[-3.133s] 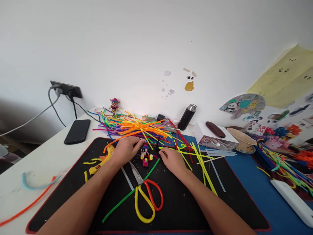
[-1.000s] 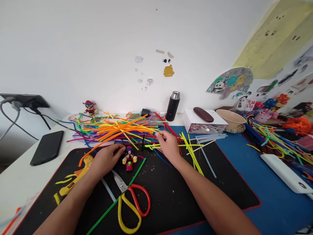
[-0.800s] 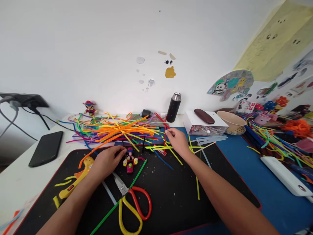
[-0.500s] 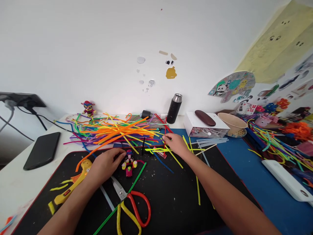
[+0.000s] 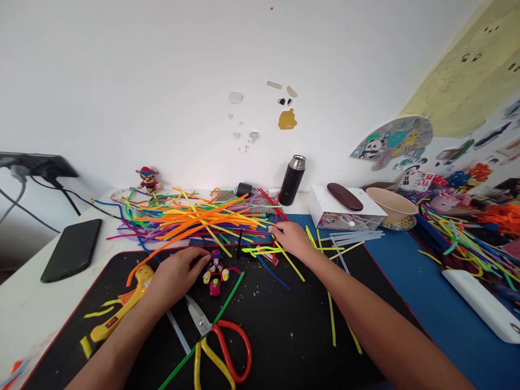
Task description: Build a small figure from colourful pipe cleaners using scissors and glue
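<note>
A small pipe-cleaner figure (image 5: 216,275) in magenta, yellow and blue lies on the black mat (image 5: 276,330). My left hand (image 5: 182,273) is beside its head, thumb and fingers drawn together at the edge of its blue-and-red hat. Farther right, my right hand (image 5: 290,238) pinches its fingertips together at the right end of the loose pipe cleaner pile (image 5: 195,216); anything between them is too small to make out. Scissors (image 5: 207,330) with one red and one yellow handle lie below the figure, across a green pipe cleaner (image 5: 231,298).
A yellow glue gun (image 5: 125,309) rests under my left forearm. A phone (image 5: 72,250) is at the left. Along the wall stand a second figure (image 5: 148,180), a black flask (image 5: 292,181), a white drawer box (image 5: 345,206) and a beige bowl (image 5: 392,206). Yellow-green strips (image 5: 332,319) lie near my right forearm.
The view has shifted slightly, so the scene sits a little differently in the frame. Both hands keep nearly the same places and poses.
</note>
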Available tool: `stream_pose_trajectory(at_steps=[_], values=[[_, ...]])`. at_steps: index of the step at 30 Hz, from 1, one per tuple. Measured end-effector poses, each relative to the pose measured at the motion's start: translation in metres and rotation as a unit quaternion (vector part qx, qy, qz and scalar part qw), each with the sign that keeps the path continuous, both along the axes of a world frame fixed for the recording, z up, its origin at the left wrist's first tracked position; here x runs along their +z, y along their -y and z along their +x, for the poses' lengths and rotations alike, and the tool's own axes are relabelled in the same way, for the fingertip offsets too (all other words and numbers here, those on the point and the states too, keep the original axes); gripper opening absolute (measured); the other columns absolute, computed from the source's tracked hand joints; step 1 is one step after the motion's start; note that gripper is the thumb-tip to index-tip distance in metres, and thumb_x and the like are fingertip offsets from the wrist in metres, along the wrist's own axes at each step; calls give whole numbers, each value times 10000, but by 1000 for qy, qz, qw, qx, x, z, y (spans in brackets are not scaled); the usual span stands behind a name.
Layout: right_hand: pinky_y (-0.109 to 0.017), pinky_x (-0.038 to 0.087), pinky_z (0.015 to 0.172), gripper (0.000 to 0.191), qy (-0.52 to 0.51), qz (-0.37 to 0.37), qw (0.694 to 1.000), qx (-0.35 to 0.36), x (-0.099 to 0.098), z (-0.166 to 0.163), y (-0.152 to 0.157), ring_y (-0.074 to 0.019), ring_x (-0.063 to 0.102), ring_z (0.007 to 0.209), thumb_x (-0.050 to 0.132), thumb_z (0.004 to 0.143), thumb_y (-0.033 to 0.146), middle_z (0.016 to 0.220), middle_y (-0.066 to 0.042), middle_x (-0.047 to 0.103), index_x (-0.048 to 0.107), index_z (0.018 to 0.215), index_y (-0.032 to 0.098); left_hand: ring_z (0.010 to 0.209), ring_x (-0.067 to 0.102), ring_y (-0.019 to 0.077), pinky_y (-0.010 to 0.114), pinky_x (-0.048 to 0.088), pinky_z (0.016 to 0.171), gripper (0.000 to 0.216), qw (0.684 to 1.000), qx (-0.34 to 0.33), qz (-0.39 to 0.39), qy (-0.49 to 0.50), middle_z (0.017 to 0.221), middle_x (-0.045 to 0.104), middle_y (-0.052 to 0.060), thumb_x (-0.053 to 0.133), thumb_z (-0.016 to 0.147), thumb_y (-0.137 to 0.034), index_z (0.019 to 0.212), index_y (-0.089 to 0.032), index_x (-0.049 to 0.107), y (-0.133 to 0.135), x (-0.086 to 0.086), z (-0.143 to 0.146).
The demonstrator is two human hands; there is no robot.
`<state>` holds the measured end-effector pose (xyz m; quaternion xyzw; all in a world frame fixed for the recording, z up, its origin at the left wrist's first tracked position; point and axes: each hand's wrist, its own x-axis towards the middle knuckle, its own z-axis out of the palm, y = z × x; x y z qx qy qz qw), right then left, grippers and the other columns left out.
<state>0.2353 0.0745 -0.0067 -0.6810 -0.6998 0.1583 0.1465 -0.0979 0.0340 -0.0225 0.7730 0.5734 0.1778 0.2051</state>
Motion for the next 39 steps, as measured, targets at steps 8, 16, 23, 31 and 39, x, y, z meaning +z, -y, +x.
stream_pose_trajectory(at_steps=[8,16,23,31,39], values=[[-315,232,585,445,-28,9,1000,-9,2,3,-5,-188,516,610,574,1013,400,626,-42,622,633,618,204,936,746,260,329,520,820,413,1000,-6,12,6,1028,806,49,461,988,-533,992,-254,765,0,-2,-1],[-282,336,535,499,-170,-5,984,-49,12,20,-5,-175,510,490,504,982,584,508,11,527,762,796,201,933,740,251,338,517,819,380,1000,-9,11,13,1023,797,50,454,1004,-488,979,-249,748,2,0,1],[-263,338,455,563,-258,-25,964,-59,17,11,2,-160,535,475,417,980,657,594,-7,584,703,864,186,955,744,253,341,519,840,376,1000,-13,10,11,1051,800,44,456,1009,-490,1010,-258,751,2,-1,1],[-284,396,574,317,-199,-16,980,-4,11,0,24,-176,578,501,654,903,490,513,20,596,696,739,222,972,743,253,329,532,832,377,1000,-19,17,4,1059,798,51,461,1003,-501,986,-267,756,4,2,3],[-283,463,611,186,-186,3,983,8,12,-3,13,-175,660,538,654,909,377,660,10,702,738,837,228,986,746,258,340,537,850,394,1000,-17,15,3,1064,804,52,453,994,-509,993,-261,758,5,5,4]])
